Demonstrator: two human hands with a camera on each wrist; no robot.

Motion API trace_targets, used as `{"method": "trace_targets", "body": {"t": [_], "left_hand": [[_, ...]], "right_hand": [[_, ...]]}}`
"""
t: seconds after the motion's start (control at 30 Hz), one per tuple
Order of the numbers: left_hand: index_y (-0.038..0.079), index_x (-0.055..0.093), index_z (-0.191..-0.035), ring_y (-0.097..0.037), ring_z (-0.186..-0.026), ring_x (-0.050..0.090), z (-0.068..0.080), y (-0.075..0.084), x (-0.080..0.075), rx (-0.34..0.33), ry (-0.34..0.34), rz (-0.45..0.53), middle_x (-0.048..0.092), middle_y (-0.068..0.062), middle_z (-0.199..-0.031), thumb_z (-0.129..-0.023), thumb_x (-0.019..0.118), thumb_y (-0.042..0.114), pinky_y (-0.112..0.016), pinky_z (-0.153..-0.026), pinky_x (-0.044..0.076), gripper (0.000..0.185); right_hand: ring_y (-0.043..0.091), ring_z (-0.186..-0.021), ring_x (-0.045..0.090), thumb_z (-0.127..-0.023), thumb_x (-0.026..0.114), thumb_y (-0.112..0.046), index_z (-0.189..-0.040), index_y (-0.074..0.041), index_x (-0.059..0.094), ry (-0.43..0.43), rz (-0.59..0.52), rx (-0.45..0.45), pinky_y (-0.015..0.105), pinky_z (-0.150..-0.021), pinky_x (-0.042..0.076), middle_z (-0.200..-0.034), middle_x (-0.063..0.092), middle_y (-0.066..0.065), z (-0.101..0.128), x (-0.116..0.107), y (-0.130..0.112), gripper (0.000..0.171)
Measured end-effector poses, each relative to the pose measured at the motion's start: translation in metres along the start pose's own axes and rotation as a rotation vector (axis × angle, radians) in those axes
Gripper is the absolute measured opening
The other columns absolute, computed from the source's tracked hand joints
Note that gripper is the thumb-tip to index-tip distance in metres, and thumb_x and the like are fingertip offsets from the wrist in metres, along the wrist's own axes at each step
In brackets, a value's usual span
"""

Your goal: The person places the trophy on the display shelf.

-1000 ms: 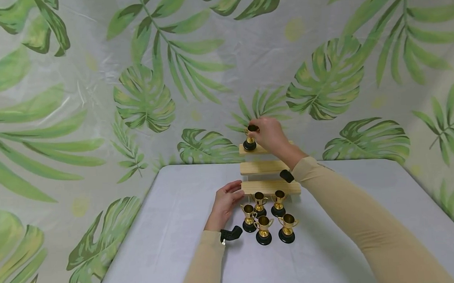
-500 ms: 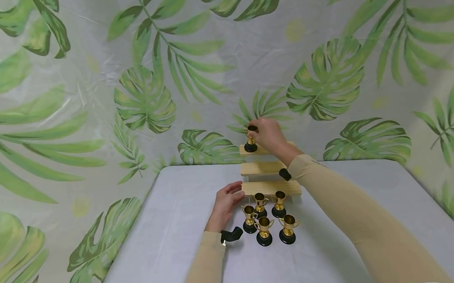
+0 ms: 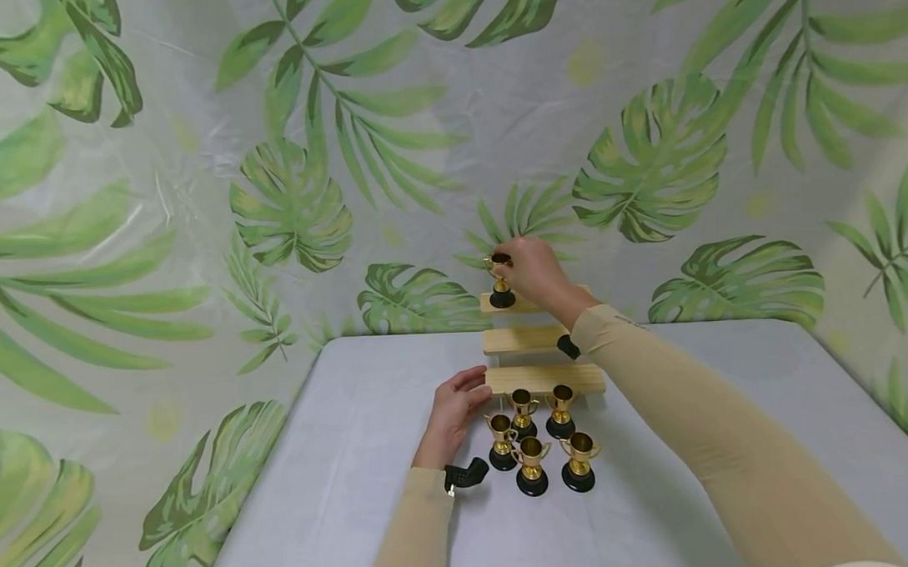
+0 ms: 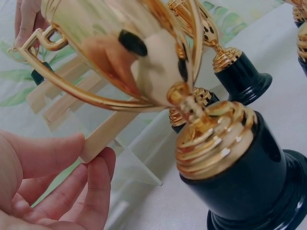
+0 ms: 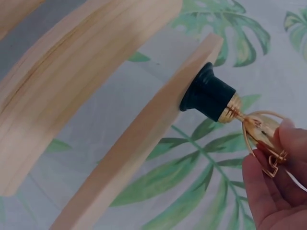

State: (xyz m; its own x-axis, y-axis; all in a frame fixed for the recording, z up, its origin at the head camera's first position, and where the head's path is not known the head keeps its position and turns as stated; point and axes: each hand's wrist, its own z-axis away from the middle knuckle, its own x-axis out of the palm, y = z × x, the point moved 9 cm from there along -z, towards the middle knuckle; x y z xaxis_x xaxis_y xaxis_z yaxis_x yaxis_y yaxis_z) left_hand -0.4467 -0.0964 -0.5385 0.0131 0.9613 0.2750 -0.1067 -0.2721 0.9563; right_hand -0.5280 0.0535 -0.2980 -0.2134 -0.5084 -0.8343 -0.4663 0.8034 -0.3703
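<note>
A small gold trophy cup (image 3: 501, 283) with a black base stands on the left end of the top wooden shelf. My right hand (image 3: 538, 272) pinches its cup by the handle, as the right wrist view (image 5: 276, 175) shows up close. My left hand (image 3: 452, 409) grips the left end of the bottom shelf (image 3: 545, 380), thumb on one face and fingers on the other in the left wrist view. Several more trophies stand upright in front of the rack, among them a front trophy (image 3: 531, 466) and a right trophy (image 3: 579, 461).
The three-step rack has a middle shelf (image 3: 525, 340) and clear side supports (image 4: 139, 163). It stands on a table with a white cloth (image 3: 383, 403). A leaf-patterned curtain (image 3: 419, 151) hangs right behind the table.
The head view shifts slightly. My right hand stays at the trophy on the top shelf, and the trophy's handles appear turned a little. The left hand keeps its grip on the bottom shelf.
</note>
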Motion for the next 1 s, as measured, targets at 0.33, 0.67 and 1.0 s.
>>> {"method": "trace_targets", "body": {"t": [0.33,0.67,1.0], "left_hand": [[-0.002,0.064,-0.13,-0.021,-0.099,0.069,0.002,-0.003,0.0,-0.007,-0.015,0.004,0.067,-0.018,-0.123,-0.087,0.07,-0.01,-0.032,-0.085,0.056,0.045],[0.001,0.065,-0.129,-0.022,-0.101,0.068,0.001,0.001,0.0,-0.013,-0.002,0.013,0.067,-0.017,-0.123,-0.087,0.071,-0.009,-0.033,-0.087,0.056,0.044],[-0.001,0.065,-0.13,-0.022,-0.1,0.068,0.002,0.0,0.0,-0.012,-0.001,0.018,0.067,-0.017,-0.122,-0.087,0.07,-0.01,-0.033,-0.086,0.056,0.044]], "right_hand": [[0.022,-0.089,0.065,-0.095,0.073,-0.021,-0.136,-0.007,0.064,0.025,-0.141,0.038,0.038,-0.069,0.053,-0.117,0.07,0.01,0.001,0.005,0.014,0.044],[0.022,-0.089,0.065,-0.094,0.075,-0.023,-0.14,-0.009,0.061,0.081,-0.152,0.015,0.041,-0.074,0.054,-0.107,0.072,0.009,-0.001,0.003,0.017,0.05],[0.023,-0.092,0.067,-0.092,0.076,-0.022,-0.143,-0.009,0.058,0.087,-0.207,0.047,0.042,-0.076,0.056,-0.115,0.071,0.01,0.001,0.003,0.019,0.056]]}}
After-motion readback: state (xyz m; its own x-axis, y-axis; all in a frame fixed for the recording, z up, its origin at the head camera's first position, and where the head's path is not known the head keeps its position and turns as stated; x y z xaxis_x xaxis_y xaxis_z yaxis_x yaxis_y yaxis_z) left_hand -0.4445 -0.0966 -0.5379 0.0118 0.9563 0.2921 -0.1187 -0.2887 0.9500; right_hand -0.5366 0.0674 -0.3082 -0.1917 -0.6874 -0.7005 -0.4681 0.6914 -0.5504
